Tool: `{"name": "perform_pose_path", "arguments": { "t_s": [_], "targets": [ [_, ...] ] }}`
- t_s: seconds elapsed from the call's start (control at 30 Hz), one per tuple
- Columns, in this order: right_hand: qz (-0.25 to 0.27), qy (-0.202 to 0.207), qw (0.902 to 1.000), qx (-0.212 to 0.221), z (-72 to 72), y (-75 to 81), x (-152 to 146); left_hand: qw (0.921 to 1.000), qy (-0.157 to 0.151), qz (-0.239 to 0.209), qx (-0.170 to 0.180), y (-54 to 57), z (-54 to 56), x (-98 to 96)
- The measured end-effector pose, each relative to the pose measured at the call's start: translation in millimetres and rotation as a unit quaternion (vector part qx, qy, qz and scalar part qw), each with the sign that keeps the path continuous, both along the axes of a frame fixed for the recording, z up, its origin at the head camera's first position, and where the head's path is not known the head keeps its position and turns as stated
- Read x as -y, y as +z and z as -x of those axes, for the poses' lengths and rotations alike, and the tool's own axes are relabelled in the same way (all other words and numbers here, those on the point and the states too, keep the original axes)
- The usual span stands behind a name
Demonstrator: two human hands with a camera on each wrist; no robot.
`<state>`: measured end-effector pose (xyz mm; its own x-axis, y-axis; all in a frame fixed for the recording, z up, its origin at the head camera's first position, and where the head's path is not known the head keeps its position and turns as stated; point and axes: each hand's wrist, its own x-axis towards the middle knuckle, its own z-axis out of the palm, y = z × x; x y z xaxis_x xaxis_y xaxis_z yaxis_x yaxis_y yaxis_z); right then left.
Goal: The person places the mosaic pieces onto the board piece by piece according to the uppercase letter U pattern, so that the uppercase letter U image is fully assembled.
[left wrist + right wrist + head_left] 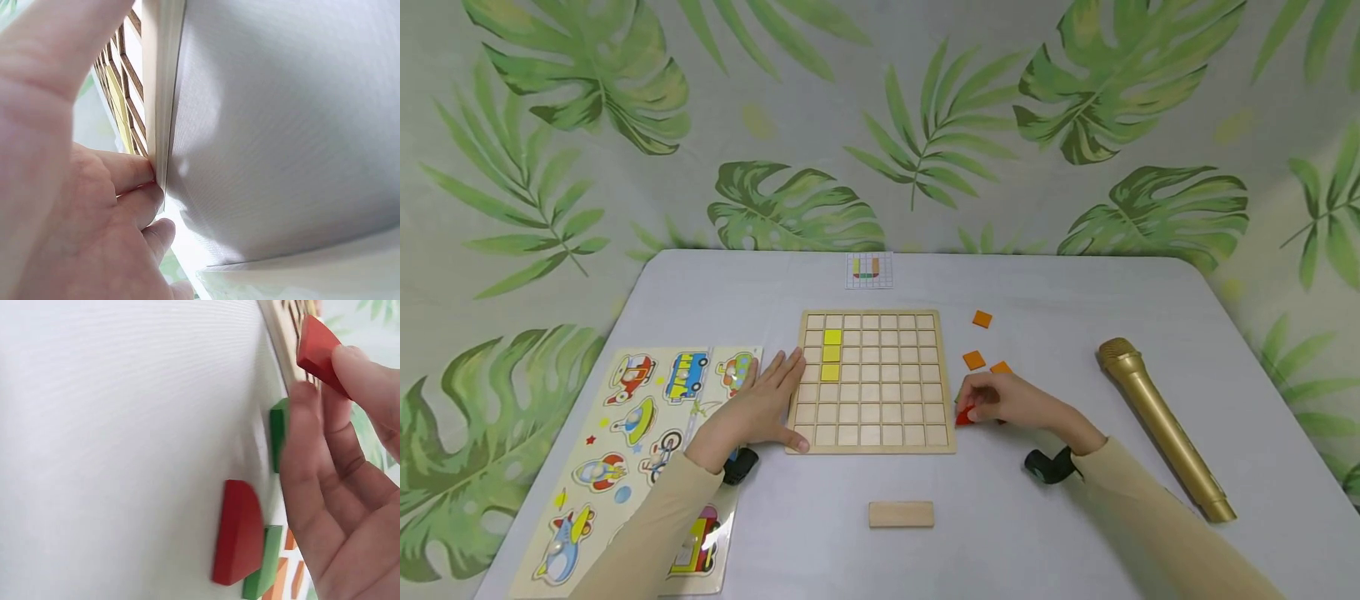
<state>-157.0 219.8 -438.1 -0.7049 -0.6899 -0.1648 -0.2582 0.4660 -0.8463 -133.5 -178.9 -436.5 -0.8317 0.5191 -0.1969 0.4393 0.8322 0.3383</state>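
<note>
A wooden grid board (871, 453) lies mid-table, with several yellow square tiles (831, 354) in a column near its left side. My left hand (758, 410) rests with spread fingers against the board's left edge; the left wrist view shows its fingertips touching the wooden frame (164, 94). Beside the board's right edge, my right hand (1011, 400) pinches a red quarter-round piece (320, 353) between thumb and fingers. Below that hand in the right wrist view, a second red piece (240, 534) and green pieces (265, 565) lie on the cloth.
Orange tiles (973, 360) lie right of the board. A small pattern card (870, 271) is at the back. A picture puzzle board (625, 450) lies under the left forearm. A wooden block (901, 514) sits in front, and a gold microphone (1165, 429) lies at right.
</note>
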Motion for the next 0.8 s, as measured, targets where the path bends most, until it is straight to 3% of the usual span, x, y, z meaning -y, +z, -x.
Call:
{"name": "perform_pose_path", "arguments": {
  "t_s": [0.2,0.53,0.8],
  "targets": [
    [0.075,0.004,0.9961,0.047,6.4,5.8,7,1.0,-0.002,0.0,-0.002,-1.1,0.0,0.8],
    [0.087,-0.031,0.9954,0.024,18.6,14.8,34,1.0,-0.002,-0.004,-0.002,0.8,-0.9,0.4],
    [0.104,-0.034,0.9939,0.005,30.7,14.0,62,1.0,0.001,-0.002,-0.003,1.2,-1.1,-0.1]
  ]
}}
